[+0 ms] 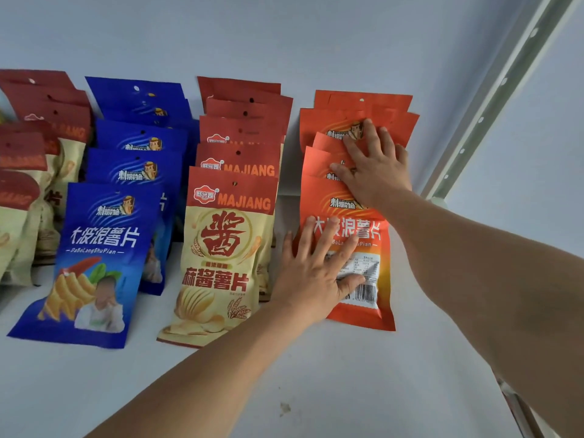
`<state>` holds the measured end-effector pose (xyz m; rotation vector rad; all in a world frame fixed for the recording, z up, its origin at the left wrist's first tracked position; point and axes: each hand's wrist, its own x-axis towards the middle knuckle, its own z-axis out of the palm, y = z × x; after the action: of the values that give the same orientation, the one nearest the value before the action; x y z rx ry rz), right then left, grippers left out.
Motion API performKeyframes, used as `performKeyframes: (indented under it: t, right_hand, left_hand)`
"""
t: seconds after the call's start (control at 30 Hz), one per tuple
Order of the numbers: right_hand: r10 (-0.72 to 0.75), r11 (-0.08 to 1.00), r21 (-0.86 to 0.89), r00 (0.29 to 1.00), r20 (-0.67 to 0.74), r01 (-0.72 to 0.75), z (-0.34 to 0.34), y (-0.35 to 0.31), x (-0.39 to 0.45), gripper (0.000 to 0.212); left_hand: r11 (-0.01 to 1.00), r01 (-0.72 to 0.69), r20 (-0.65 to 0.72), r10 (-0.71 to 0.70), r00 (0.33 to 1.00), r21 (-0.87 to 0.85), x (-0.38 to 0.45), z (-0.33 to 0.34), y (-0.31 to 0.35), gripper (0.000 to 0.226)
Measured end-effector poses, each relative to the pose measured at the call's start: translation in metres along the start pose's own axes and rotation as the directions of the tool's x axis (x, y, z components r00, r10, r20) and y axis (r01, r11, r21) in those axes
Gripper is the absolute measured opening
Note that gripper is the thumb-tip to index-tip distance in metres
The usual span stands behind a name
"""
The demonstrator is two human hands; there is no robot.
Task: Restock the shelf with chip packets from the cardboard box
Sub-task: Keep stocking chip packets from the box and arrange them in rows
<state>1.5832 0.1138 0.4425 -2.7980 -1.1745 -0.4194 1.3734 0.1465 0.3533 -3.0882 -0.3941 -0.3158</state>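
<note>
A row of orange chip packets (357, 311) stands at the right end of the white shelf (316, 374). My left hand (313, 273) lies flat, fingers spread, against the front orange packet's lower half. My right hand (376, 165) presses with spread fingers on the tops of the orange packets behind it. Neither hand grips anything. The cardboard box is out of view.
Left of the orange row stand a row of red-and-cream packets (218, 254), a row of blue packets (98, 257) and more red-and-cream packets (28, 191) at the far left. A metal shelf upright (493, 99) runs along the right side. Bare shelf lies in front.
</note>
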Motion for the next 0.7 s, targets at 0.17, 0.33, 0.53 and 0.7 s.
performKeyframes:
  t: [0.17,0.33,0.53,0.7]
  right_hand:
    - [0.037,0.999,-0.035,0.998,-0.045,-0.039,-0.015,-0.009,-0.022,0.075]
    - [0.093,0.995,-0.034,0.995,-0.047,-0.095,-0.018,-0.006,-0.074,0.061]
    - [0.03,0.999,-0.019,0.999,-0.017,-0.031,-0.033,-0.008,-0.156,0.046]
    - [-0.107,0.989,-0.102,0.994,-0.024,0.104,-0.049,-0.018,-0.228,0.039]
  left_hand:
    - [1.0,-0.012,0.017,0.012,1.0,-0.001,-0.002,-0.011,0.003,0.075]
    - [1.0,0.009,0.04,-0.008,0.999,-0.013,-0.002,-0.021,0.003,0.082]
    - [0.997,0.046,-0.041,-0.049,0.998,-0.057,-0.019,-0.048,0.014,0.075]
    - [0.999,0.015,-0.162,-0.01,0.987,0.033,-0.08,-0.078,0.03,0.039]
